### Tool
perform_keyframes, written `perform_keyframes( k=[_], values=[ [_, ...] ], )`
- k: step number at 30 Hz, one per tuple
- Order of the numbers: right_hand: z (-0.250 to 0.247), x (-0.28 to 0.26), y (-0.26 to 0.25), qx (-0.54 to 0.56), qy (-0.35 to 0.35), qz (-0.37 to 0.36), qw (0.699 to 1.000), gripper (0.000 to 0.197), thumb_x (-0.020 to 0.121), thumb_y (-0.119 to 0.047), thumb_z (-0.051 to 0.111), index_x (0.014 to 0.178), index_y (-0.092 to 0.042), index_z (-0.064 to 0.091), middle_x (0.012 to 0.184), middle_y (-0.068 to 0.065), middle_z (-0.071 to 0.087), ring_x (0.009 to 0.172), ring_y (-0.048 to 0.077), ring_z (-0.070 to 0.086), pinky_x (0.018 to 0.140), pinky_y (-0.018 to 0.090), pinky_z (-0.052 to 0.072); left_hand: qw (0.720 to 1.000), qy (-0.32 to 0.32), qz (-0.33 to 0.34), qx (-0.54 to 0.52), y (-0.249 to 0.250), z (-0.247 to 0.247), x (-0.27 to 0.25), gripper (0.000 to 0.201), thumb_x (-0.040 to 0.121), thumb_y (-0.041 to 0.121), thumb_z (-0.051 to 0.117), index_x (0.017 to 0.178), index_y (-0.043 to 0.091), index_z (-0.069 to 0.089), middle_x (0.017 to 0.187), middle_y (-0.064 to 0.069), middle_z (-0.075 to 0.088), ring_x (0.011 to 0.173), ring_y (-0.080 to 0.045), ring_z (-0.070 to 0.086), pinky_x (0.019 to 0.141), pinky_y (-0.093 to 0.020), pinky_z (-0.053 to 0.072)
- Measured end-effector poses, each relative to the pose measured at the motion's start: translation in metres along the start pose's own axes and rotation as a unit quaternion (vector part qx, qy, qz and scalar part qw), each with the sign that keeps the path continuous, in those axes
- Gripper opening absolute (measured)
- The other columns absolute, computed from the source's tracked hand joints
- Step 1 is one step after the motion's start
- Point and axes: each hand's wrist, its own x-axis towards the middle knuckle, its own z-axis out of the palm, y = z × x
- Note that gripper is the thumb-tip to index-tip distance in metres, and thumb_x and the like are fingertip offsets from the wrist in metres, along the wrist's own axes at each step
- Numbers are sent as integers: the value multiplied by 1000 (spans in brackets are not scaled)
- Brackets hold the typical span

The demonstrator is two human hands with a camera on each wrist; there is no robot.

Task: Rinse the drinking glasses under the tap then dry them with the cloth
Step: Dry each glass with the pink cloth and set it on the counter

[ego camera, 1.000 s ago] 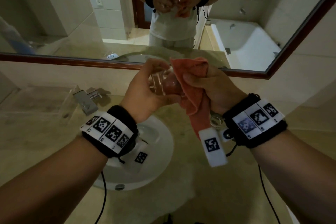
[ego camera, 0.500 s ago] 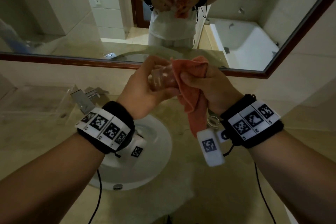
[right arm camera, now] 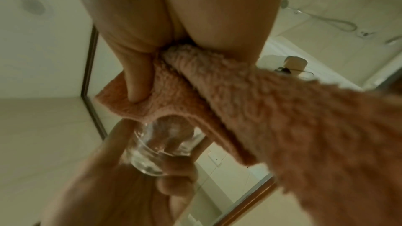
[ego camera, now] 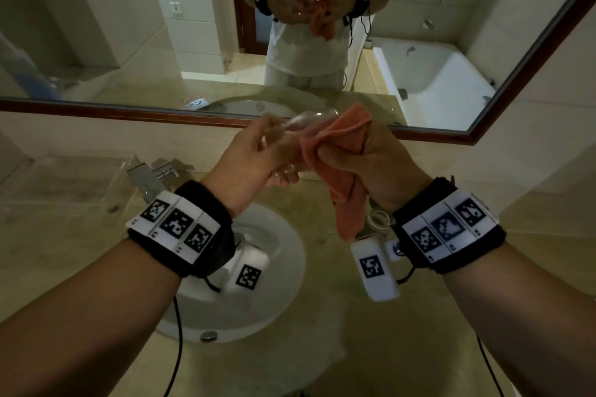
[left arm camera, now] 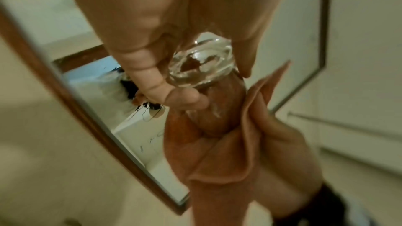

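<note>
Two hands held above the desk (ego camera: 80, 261), before the mirror (ego camera: 477, 135). Tap (ego camera: 145, 179) at the desk's far left; white basin (ego camera: 283, 271) below the left wrist. Second glass (ego camera: 377, 219) stands on the desk behind the hanging cloth. Left hand (ego camera: 248, 164) grips the drinking glass (ego camera: 303, 126), tilted, fingers curled round its base. Right hand (ego camera: 371, 164) pinches the orange cloth (ego camera: 342, 155), pressed against the glass's right side.
</note>
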Motion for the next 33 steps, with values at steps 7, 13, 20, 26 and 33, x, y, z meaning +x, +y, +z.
perform_keyframes(
  k=[7,13,20,26,33],
  values=[
    [-5,-5,-3,35,29,46,998,15,87,-9,64,102,-6,65,78,-1,74,66,9,69,60,21,57,971,-16,145,192,-3,1,-2,73,64,32,88,125,21,50,123,3,61,105,-16,67,80,-34,59],
    [-2,-6,-1,-71,0,-4,997,25,89,-5,61,114,-6,66,113,16,71,105,26,69,94,41,55,973,-68,-168,-144,-3,-3,-1,62,82,63,56,117,14,69,93,-16,73,68,-25,72,62,-32,60],
    [-5,-6,-1,-14,32,31,999,17,87,-9,65,104,-8,68,97,8,73,87,17,71,76,28,57,987,-4,87,132,-2,3,-3,47,77,27,82,117,18,59,100,7,69,82,-13,69,70,-29,58],
    [1,-11,-2,17,55,31,998,11,83,-7,62,92,-11,68,77,-3,75,69,7,70,63,19,56,967,13,167,191,-6,5,-8,71,64,22,92,125,22,54,118,10,63,97,-10,68,77,-28,58],
    [4,-12,2,-69,13,12,997,24,89,-8,66,113,-5,67,115,19,71,109,35,67,97,56,52,986,-23,-135,-98,4,5,-10,59,87,65,50,102,10,68,73,-8,72,51,-19,65,46,-24,54]
  ],
)
